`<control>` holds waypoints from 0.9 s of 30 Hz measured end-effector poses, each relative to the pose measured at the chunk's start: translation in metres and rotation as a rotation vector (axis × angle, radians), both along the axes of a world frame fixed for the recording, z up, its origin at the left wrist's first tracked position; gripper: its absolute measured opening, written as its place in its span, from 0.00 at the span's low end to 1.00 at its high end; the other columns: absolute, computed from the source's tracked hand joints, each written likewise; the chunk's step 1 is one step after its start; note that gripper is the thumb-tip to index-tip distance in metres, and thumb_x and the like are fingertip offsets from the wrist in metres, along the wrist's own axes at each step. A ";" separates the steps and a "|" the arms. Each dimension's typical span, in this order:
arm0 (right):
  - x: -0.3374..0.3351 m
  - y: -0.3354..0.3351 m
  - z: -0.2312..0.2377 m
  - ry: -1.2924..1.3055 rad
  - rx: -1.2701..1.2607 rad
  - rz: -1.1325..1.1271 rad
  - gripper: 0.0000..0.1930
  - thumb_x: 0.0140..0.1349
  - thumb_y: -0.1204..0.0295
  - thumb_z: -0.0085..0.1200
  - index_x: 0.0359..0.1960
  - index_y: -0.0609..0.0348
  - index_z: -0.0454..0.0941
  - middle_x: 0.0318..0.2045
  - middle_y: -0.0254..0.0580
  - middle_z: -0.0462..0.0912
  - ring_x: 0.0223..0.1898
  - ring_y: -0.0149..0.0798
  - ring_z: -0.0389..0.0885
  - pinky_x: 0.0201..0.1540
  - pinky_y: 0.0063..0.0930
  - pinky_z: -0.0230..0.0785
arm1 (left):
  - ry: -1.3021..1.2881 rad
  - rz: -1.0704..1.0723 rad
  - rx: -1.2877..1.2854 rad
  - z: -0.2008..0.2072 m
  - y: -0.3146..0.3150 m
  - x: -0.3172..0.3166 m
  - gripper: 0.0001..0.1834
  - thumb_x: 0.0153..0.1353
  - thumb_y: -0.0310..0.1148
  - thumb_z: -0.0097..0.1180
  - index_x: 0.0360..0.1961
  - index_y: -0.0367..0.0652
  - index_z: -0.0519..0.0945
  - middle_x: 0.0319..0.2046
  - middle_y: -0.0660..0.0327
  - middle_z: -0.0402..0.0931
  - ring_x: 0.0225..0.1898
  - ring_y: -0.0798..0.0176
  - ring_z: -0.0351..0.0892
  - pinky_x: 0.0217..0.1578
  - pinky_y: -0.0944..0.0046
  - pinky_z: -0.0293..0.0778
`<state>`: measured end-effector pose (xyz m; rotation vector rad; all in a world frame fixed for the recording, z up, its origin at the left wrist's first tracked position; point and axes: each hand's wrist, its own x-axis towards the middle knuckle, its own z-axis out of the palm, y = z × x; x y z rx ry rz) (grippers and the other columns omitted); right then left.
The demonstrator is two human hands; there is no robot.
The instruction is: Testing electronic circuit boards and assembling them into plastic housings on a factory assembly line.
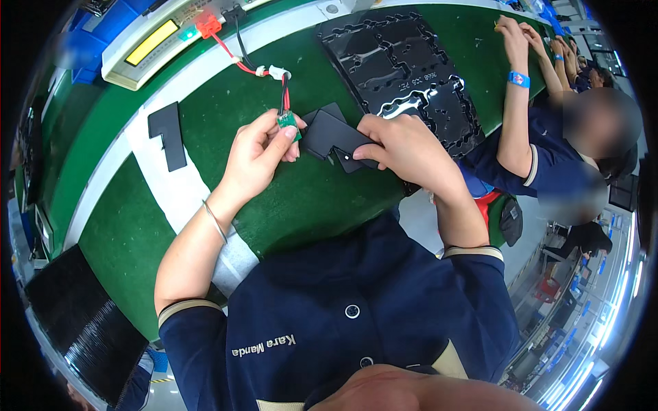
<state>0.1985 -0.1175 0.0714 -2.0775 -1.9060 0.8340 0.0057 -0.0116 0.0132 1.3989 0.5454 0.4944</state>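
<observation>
Between the thumb and fingers of my left hand (264, 147) is a small green circuit board (287, 121). Red and black wires (284, 92) run up from that board to plugs on a tester. My right hand (404, 147) grips a flat black battery pack (338, 137) with a notch in its lower edge. Under it, another flat black piece (330, 111) partly shows; most of it is hidden. A separate black notched pack (169, 137) lies to the left, partly on a white strip (168, 185).
The pale tester (152, 44) with a yellow-lit display stands at the far left. A black moulded tray (404, 75) lies beyond my right hand on the green bench top (301, 205). Stacked black trays (86, 322) sit at lower left. Co-workers' arms (517, 96) reach over the bench at right.
</observation>
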 end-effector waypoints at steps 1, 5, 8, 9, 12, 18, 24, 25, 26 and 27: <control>0.002 0.000 0.001 -0.003 0.002 0.000 0.13 0.48 0.67 0.56 0.29 0.62 0.69 0.15 0.45 0.75 0.20 0.39 0.77 0.21 0.27 0.64 | 0.013 -0.018 0.003 -0.001 0.002 0.001 0.08 0.59 0.28 0.42 0.34 0.36 0.72 0.17 0.65 0.70 0.20 0.76 0.68 0.23 0.75 0.66; 0.015 -0.009 0.001 0.367 -0.103 -0.184 0.08 0.52 0.72 0.53 0.28 0.62 0.69 0.15 0.35 0.72 0.18 0.26 0.71 0.20 0.20 0.61 | 0.035 -0.060 0.038 0.001 0.006 0.001 0.09 0.59 0.29 0.42 0.36 0.36 0.72 0.18 0.66 0.69 0.21 0.76 0.67 0.24 0.76 0.66; 0.030 -0.025 -0.019 0.978 -0.052 -0.218 0.09 0.54 0.71 0.52 0.30 0.62 0.67 0.22 0.30 0.70 0.24 0.23 0.68 0.28 0.17 0.61 | 0.022 -0.083 0.065 -0.001 0.010 0.002 0.10 0.60 0.30 0.42 0.37 0.37 0.71 0.19 0.67 0.69 0.21 0.76 0.67 0.24 0.77 0.65; 0.027 -0.031 -0.024 1.167 0.006 -0.230 0.10 0.53 0.70 0.52 0.30 0.61 0.66 0.22 0.31 0.70 0.25 0.26 0.68 0.28 0.18 0.61 | 0.034 -0.101 0.072 -0.001 0.011 0.002 0.09 0.59 0.30 0.43 0.36 0.36 0.72 0.18 0.66 0.69 0.21 0.76 0.67 0.24 0.76 0.66; 0.023 -0.033 -0.034 1.508 0.234 -0.129 0.13 0.52 0.67 0.54 0.31 0.57 0.62 0.21 0.35 0.69 0.27 0.33 0.68 0.29 0.23 0.59 | 0.024 -0.120 0.100 -0.004 0.020 0.008 0.10 0.59 0.31 0.44 0.36 0.36 0.72 0.18 0.67 0.70 0.21 0.76 0.68 0.24 0.76 0.67; 0.010 -0.020 -0.034 1.646 0.160 -0.150 0.15 0.50 0.74 0.55 0.36 0.54 0.62 0.29 0.37 0.69 0.31 0.33 0.67 0.33 0.25 0.59 | -0.005 -0.005 0.164 -0.007 0.015 0.007 0.09 0.58 0.33 0.47 0.33 0.37 0.70 0.18 0.66 0.71 0.21 0.75 0.70 0.25 0.75 0.68; -0.001 -0.009 -0.033 1.590 0.091 -0.317 0.20 0.50 0.85 0.46 0.46 0.57 0.63 0.33 0.39 0.70 0.36 0.34 0.70 0.41 0.28 0.65 | -0.039 0.106 0.194 -0.007 -0.001 0.010 0.11 0.58 0.33 0.47 0.24 0.37 0.66 0.17 0.62 0.73 0.21 0.74 0.72 0.25 0.73 0.69; -0.002 -0.008 -0.033 1.588 0.075 -0.321 0.21 0.48 0.88 0.43 0.46 0.58 0.63 0.34 0.39 0.70 0.36 0.34 0.70 0.42 0.27 0.64 | -0.048 0.101 0.159 -0.009 -0.004 0.010 0.11 0.58 0.33 0.47 0.23 0.37 0.66 0.17 0.61 0.73 0.21 0.74 0.72 0.24 0.73 0.68; -0.003 -0.006 -0.034 1.608 0.038 -0.346 0.22 0.47 0.88 0.43 0.46 0.59 0.63 0.34 0.39 0.70 0.36 0.34 0.70 0.42 0.28 0.64 | -0.057 0.100 0.131 -0.009 -0.006 0.009 0.12 0.58 0.32 0.47 0.22 0.37 0.65 0.17 0.61 0.73 0.20 0.74 0.72 0.24 0.73 0.68; -0.005 -0.003 -0.034 1.616 0.018 -0.355 0.22 0.46 0.88 0.43 0.46 0.59 0.63 0.34 0.39 0.70 0.36 0.34 0.71 0.43 0.28 0.64 | -0.062 0.101 0.089 -0.006 -0.009 0.007 0.12 0.58 0.32 0.48 0.21 0.37 0.65 0.16 0.61 0.73 0.20 0.74 0.72 0.23 0.74 0.68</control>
